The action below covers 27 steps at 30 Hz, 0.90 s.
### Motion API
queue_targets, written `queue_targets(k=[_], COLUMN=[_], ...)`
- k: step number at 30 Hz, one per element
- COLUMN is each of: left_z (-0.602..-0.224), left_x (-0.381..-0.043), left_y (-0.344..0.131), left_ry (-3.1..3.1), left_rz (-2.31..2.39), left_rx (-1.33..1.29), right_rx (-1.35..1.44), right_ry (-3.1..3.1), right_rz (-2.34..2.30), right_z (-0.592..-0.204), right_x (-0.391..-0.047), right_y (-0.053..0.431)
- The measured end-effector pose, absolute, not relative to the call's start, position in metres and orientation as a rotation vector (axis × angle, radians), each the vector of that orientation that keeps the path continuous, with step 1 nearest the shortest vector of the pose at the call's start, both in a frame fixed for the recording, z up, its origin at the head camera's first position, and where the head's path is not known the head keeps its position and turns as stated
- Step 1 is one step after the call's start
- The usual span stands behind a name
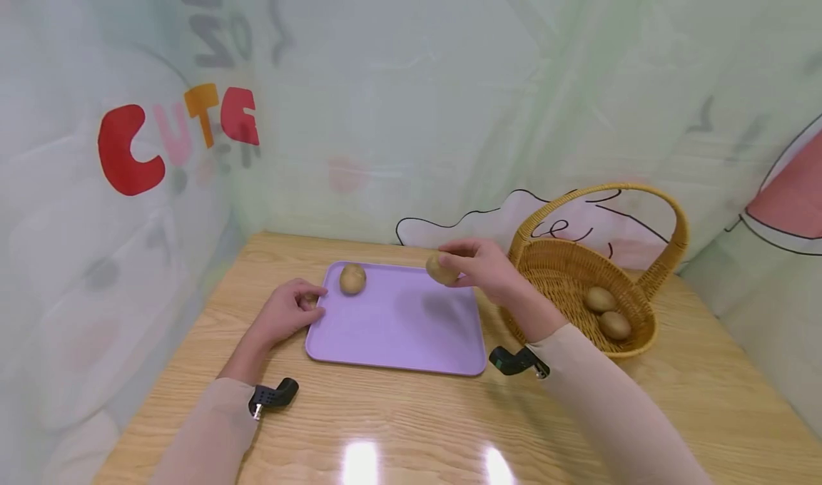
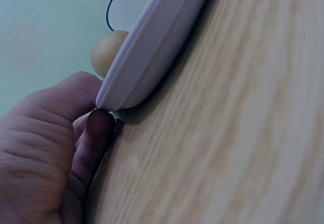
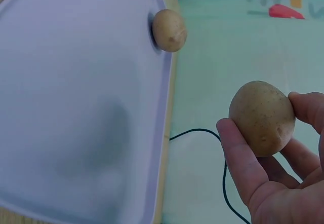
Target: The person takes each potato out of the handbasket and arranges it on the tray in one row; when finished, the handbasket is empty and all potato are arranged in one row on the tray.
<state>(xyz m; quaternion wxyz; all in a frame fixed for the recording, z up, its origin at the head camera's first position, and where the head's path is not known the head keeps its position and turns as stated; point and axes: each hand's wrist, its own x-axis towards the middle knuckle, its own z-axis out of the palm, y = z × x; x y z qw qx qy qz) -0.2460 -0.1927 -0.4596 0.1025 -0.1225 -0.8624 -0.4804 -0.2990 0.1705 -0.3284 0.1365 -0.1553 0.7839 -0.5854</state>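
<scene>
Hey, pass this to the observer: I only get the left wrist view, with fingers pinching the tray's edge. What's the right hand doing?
Observer: The right hand is holding a potato in the air, near the far right corner of the tray.
Operator: Okay, and what's standing to the right of the tray?
Observer: A wicker basket with two more potatoes in it.
Operator: Which part of the tray has something resting on it?
Observer: The far left corner area: a single potato rests there.
</scene>
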Motion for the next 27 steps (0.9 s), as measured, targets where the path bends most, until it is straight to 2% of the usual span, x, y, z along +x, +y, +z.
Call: queue_targets(k=[18, 27], left_z=[-0.46, -0.46], left_x=[-0.248, -0.249], left_y=[-0.194, -0.194], left_ry=[-2.566, -2.565], left_rz=[-1.398, -1.41], left_rx=[-0.347, -0.329], right_rx=[-0.414, -0.4], right_ry=[2.296, 2.441], right_rz=[-1.765, -1.651], right_z=[-0.366, -0.389], right_x=[-0.321, -0.326], right_y=[0.114, 0.085])
